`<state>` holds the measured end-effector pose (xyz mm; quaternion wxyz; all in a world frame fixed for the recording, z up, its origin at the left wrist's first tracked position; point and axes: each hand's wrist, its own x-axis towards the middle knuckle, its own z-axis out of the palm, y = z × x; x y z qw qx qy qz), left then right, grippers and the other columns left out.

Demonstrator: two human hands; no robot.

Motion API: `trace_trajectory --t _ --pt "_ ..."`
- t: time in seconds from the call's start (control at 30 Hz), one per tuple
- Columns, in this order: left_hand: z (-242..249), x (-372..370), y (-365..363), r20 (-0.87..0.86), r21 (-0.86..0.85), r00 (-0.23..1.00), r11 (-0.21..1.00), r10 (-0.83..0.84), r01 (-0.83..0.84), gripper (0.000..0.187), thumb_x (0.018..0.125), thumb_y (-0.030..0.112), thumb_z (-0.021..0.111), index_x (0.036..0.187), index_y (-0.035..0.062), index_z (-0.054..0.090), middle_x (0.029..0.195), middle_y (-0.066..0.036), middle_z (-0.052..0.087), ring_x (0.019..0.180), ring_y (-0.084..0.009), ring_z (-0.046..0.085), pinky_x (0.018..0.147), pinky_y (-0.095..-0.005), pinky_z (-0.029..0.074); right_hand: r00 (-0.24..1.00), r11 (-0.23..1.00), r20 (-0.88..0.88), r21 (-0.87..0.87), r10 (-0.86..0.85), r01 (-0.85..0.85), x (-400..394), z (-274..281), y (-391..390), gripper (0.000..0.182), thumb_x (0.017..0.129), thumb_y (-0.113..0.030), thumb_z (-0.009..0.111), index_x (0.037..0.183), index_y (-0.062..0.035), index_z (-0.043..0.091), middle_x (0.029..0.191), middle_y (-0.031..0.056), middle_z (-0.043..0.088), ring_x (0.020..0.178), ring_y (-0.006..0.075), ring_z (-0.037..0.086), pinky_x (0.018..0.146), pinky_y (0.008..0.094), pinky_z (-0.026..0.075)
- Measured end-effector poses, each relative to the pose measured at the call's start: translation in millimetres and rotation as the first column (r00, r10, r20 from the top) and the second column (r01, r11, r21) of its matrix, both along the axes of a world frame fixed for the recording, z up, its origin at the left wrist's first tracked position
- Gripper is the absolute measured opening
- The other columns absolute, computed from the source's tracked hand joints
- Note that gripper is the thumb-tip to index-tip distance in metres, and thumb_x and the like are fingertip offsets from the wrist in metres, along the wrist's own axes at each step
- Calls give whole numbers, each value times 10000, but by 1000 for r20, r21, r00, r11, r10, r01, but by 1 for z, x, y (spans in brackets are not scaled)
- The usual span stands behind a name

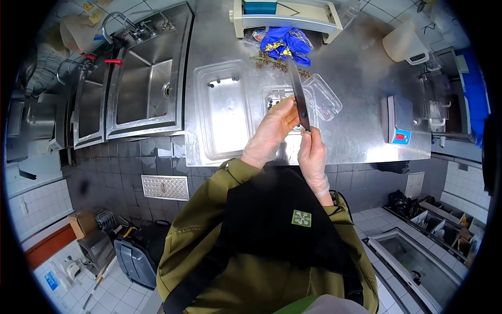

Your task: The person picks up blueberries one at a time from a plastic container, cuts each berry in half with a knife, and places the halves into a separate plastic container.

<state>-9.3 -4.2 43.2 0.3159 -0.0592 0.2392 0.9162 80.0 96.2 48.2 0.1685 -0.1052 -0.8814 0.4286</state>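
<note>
My right hand (312, 154), in a clear glove, is closed on the lower end of a knife (296, 86). The blade points up and away over the counter. My left hand (269, 133), also gloved, is curled right beside the knife's lower part; whatever its fingers hold is hidden. Beneath both hands sits a small clear plastic container (267, 93) with several small dark round fruits (270, 103) in it. To the left lies a large clear tray (198, 115), with a few of the same dark fruits near its far end.
Bare fruit stems (269, 63) and a blue bag (293, 42) lie beyond the containers. An open clear clamshell (325, 97) rests on the right. Farther right are a digital scale (398, 123) and a white pitcher (405, 44). Metal sinks (146, 78) adjoin the left.
</note>
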Motion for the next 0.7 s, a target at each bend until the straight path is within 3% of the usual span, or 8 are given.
trace_trajectory --t 0.13,0.2,0.3,0.4,0.43,0.7 --pt "-4 -1 0 -76 -49 993 995 -91 87 266 915 150 523 1153 32 531 1051 -48 592 964 -141 564 887 -280 439 999 1000 51 -13 -2 2 -1 5 1 184 936 -127 433 998 22 521 761 208 626 671 353 635 557 360 469" --pt "0 0 0 -40 -75 996 994 -82 79 275 905 132 530 1154 16 528 1061 -56 591 952 -141 570 881 -281 447 999 999 33 -50 2 0 -2 1 1 188 936 -131 428 976 24 527 721 186 611 621 299 621 540 344 458" --pt "13 6 1 -149 -213 987 977 -65 32 305 900 120 537 1181 1 516 1067 -66 595 945 -134 573 863 -271 455 997 988 68 -148 -30 40 -4 -7 2 199 936 -142 422 943 21 536 649 138 568 552 203 566 515 312 436" --pt "1 11 9 -252 -429 967 892 33 -142 311 910 113 523 1204 11 516 1051 -63 609 918 -119 580 838 -259 459 995 977 98 -206 -36 56 -4 -5 0 207 936 -153 420 927 15 541 594 91 517 513 128 498 495 284 413" --pt "-3 11 10 -226 -411 972 899 60 -151 306 914 113 520 1204 14 520 1043 -60 614 907 -116 583 827 -255 460 994 975 101 -215 -32 53 -4 -4 0 209 936 -156 419 924 13 541 579 76 500 505 109 476 489 276 407" --pt "-7 9 11 -39 -271 993 955 114 -120 285 936 170 519 1176 19 544 1004 -40 628 851 -104 586 780 -243 461 997 989 79 -146 -11 23 -1 -7 3 205 934 -156 431 934 22 534 599 155 543 508 192 545 491 314 419"
